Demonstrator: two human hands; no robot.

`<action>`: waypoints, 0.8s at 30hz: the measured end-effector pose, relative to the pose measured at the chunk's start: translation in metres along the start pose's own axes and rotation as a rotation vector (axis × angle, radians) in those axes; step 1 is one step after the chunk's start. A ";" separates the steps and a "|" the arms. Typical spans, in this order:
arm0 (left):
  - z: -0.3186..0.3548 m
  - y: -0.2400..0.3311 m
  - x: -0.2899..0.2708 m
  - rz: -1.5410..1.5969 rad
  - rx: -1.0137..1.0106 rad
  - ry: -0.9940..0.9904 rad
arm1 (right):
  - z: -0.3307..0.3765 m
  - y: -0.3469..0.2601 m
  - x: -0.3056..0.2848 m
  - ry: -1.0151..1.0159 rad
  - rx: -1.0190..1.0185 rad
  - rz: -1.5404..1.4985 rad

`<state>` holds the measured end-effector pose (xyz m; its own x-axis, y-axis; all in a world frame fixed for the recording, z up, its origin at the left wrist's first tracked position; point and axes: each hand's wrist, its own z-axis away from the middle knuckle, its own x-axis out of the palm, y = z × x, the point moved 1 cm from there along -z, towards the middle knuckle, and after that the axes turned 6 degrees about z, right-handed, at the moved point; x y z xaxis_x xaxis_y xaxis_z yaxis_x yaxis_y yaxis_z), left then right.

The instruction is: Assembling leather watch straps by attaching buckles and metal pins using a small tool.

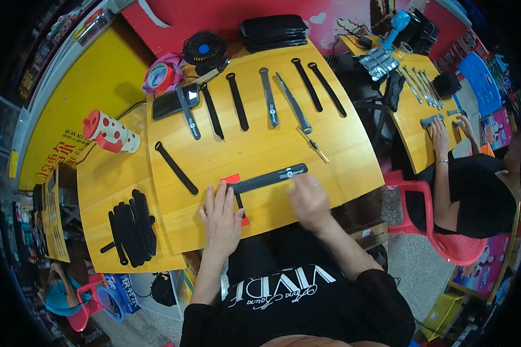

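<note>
A long black strap point(269, 178) with a small pale mark near its right end lies across a red card point(235, 180) at the near edge of the wooden table point(341, 144). My left hand point(221, 220) rests flat on the table with fingers spread, its fingertips touching the strap's left end and the red card. My right hand point(310, 200) is blurred, just below the strap's right end, fingers loosely together; nothing shows in it.
Several black straps point(237, 101) lie in a row across the table's far half, one strap point(176, 168) at the left, a small screwdriver point(314, 143) mid-table. A pile of straps point(132, 226), a dotted cup point(110, 133), a phone point(173, 103), a fan point(205, 49). Another person's hands point(440, 136) work at the right table.
</note>
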<state>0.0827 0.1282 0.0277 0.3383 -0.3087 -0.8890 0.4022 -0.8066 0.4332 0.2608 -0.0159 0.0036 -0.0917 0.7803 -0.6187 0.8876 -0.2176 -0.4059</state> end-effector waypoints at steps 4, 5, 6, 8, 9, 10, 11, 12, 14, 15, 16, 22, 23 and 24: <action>0.005 -0.020 0.009 -0.090 0.007 0.023 | -0.001 -0.037 -0.007 -0.342 -0.170 0.139; 0.003 -0.021 0.009 -0.126 0.012 0.030 | 0.004 -0.027 -0.005 -0.377 -0.081 0.206; 0.003 -0.019 0.007 -0.129 0.007 0.036 | 0.009 -0.020 -0.005 -0.415 0.007 0.266; 0.002 -0.016 -0.002 -0.190 0.002 0.026 | 0.012 -0.007 -0.015 -0.400 0.033 0.313; 0.003 -0.016 -0.004 -0.200 -0.017 0.039 | 0.010 -0.004 -0.018 -0.384 0.065 0.361; 0.005 -0.017 -0.005 -0.194 -0.017 0.036 | 0.006 -0.004 -0.019 -0.376 0.073 0.292; 0.006 -0.017 -0.006 -0.191 -0.018 0.038 | 0.007 -0.004 -0.021 -0.372 0.046 0.269; 0.004 -0.019 -0.005 -0.217 -0.052 0.070 | 0.008 -0.003 -0.020 -0.355 0.056 0.274; -0.002 -0.019 0.000 -0.166 0.104 0.134 | 0.016 0.004 -0.021 -0.295 0.099 0.267; -0.006 -0.022 -0.006 -0.194 0.075 0.162 | 0.018 0.010 -0.024 -0.252 0.137 0.263; -0.009 -0.026 -0.013 -0.097 0.043 0.175 | 0.022 0.014 -0.024 -0.244 0.105 0.233; -0.089 -0.116 -0.056 -0.228 -0.562 0.268 | 0.026 0.012 -0.024 -0.109 0.164 0.166; -0.102 -0.136 -0.060 -0.274 -0.656 0.252 | 0.022 0.010 -0.023 -0.127 0.162 0.165; -0.114 -0.149 -0.069 -0.205 -0.750 0.149 | 0.026 0.014 -0.016 -0.086 0.156 0.153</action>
<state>0.0961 0.3272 0.0415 0.2849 -0.0772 -0.9554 0.9168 -0.2690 0.2951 0.2634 -0.0466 -0.0094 -0.0057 0.6797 -0.7335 0.8144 -0.4224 -0.3978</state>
